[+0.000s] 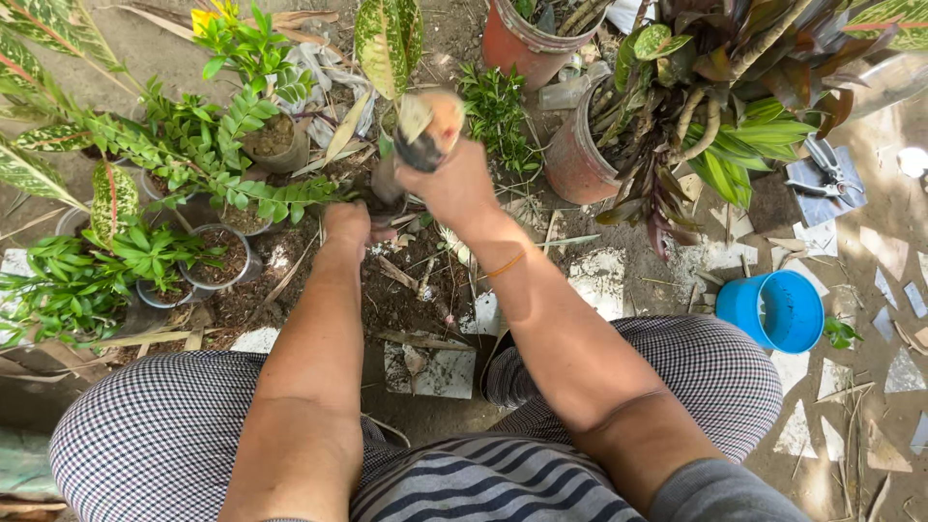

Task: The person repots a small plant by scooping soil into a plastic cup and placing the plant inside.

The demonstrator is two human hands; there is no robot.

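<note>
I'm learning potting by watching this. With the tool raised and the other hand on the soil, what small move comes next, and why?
Probably bring the tool in the right hand down into the soil beside the left hand: the tool is lifted above loose dirt, and the left hand rests there.

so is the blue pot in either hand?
No, the blue pot lies on the ground by the right knee, clear of both hands.
</note>
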